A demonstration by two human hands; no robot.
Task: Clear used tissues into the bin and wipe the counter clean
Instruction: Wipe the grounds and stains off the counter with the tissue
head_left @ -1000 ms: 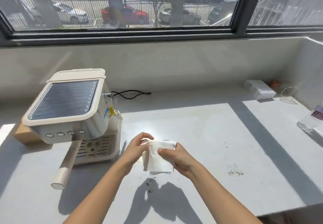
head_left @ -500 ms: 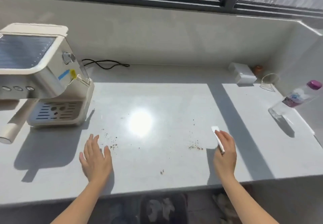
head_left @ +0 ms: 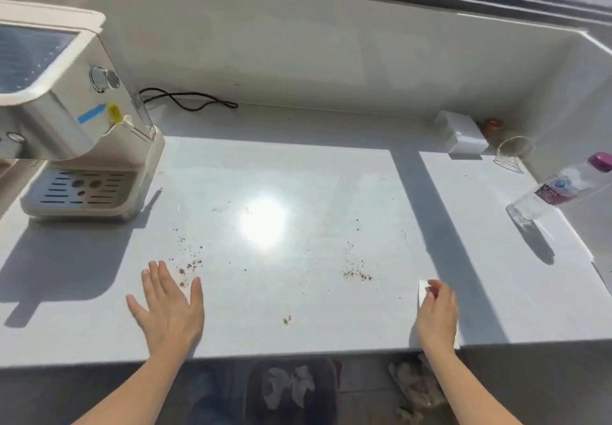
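Below the counter's front edge, a dark bin [head_left: 291, 391] holds crumpled white tissues [head_left: 289, 386]. On the pale counter [head_left: 298, 173] near that edge, the left hand [head_left: 169, 308] lies flat with fingers spread, grasping nothing, beside a scatter of brown crumbs [head_left: 188, 264]. The right hand [head_left: 437, 317] pinches a folded white tissue [head_left: 422, 292] against the surface — more crumbs [head_left: 356, 274] lie just to its left. Farther back stand an espresso machine [head_left: 71, 119] at the left and a clear bottle [head_left: 559, 189] with a purple cap at the right — a black cord [head_left: 192, 100] and a white box [head_left: 462, 133] sit by the wall.
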